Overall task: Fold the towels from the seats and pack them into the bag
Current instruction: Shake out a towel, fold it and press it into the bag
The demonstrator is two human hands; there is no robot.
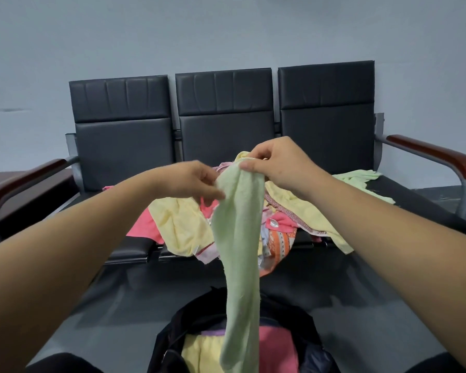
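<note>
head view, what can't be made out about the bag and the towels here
Black fabric bag, head view: lower part cut off by the bottom edge, middle covered by the hanging pale green terry towel.
Yellow and pink towel pile, head view: count unclear, pieces overlap and the green towel hides some.

3 black seats [404,208], towel heap [178,222], floor [105,305], bag [176,329]

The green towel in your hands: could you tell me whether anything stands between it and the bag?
Nothing visible does. The green towel hangs from the left hand and right hand straight over the open bag, its lower end in front of the mouth.
</note>
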